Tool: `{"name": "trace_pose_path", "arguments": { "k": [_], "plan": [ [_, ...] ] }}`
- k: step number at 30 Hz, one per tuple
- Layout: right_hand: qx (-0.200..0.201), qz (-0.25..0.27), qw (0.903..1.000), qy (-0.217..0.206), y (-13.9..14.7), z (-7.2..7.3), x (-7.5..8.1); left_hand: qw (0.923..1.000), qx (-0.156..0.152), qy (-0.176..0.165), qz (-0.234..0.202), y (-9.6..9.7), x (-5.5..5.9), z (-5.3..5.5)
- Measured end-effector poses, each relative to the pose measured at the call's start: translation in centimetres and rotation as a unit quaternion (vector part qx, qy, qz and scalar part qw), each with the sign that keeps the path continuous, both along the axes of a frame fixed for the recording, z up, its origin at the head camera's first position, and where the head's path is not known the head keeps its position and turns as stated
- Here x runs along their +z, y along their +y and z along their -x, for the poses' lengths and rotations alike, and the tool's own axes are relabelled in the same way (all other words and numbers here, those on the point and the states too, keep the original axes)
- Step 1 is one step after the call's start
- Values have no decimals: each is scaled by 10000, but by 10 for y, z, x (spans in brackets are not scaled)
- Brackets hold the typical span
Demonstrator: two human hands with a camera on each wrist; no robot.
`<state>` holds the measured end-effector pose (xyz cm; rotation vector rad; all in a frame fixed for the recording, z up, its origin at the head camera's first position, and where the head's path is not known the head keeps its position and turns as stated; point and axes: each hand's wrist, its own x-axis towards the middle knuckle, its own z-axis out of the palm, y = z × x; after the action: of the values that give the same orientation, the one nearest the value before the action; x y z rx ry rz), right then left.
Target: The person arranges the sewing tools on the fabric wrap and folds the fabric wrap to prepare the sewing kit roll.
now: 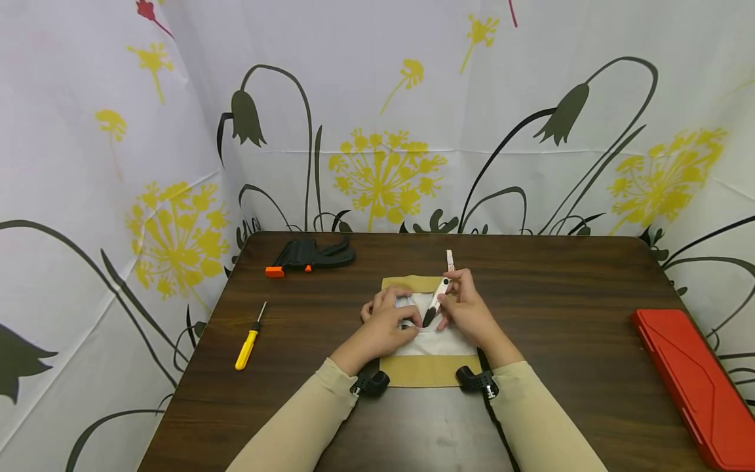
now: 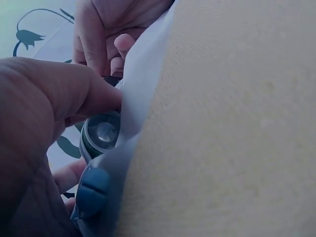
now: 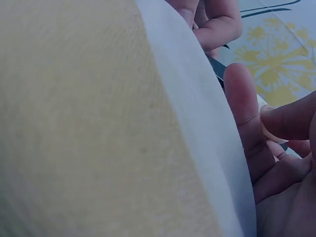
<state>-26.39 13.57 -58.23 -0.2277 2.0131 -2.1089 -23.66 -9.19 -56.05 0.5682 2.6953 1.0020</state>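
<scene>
A white cloth (image 1: 442, 343) with tan bands lies at the table's front middle. My right hand (image 1: 472, 314) grips a slim white-handled tool (image 1: 438, 298), its black tip angled down at the cloth near my left fingers. My left hand (image 1: 386, 321) pinches the cloth's edge between curved fingers and thumb. Beside those fingers, in the left wrist view, sit a round clear-centred spool (image 2: 102, 132) and a teal rounded piece (image 2: 93, 191). In the right wrist view, the tan band (image 3: 89, 123) covers most of the work, and the tool is largely hidden behind my fingers.
A black clamp with orange pads (image 1: 312, 254) lies at the back left of the dark wooden table (image 1: 560, 288). Nearer is a yellow-handled screwdriver (image 1: 250, 344). A red case (image 1: 696, 380) lies along the right edge. A narrow pinkish strip (image 1: 450, 260) sticks out beyond my right hand.
</scene>
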Motion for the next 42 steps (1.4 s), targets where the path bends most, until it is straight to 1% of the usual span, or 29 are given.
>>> {"name": "trace_pose_path", "arguments": {
  "k": [5,9,13,16,18,23,30,36,42],
  "plan": [
    [83,-164,9998,16,-1,0,3,10000,-19,-18,-44,-1,0,1],
    [254,-283,9993,-26,-1,-1,5,9999,18,-39,-124,0,2,0],
    [409,-596,9974,70,-2,-1,4,9998,34,16,-182,0,2,0],
    [464,-727,9962,133,-2,-1,4,9998,48,36,-209,0,2,1],
    [535,-757,9956,167,-2,-2,4,9997,49,22,-224,0,1,1],
    [751,-1025,9914,328,-3,-3,5,9997,54,-45,-247,0,0,1],
    [769,-1441,9850,558,-2,-4,7,9997,71,3,-236,1,-1,1],
    [781,-1501,9836,621,-2,-4,7,9993,84,90,-346,2,-3,1],
    [800,-1537,9824,700,-2,-2,2,9995,131,-49,-272,2,-2,1]
  ]
}}
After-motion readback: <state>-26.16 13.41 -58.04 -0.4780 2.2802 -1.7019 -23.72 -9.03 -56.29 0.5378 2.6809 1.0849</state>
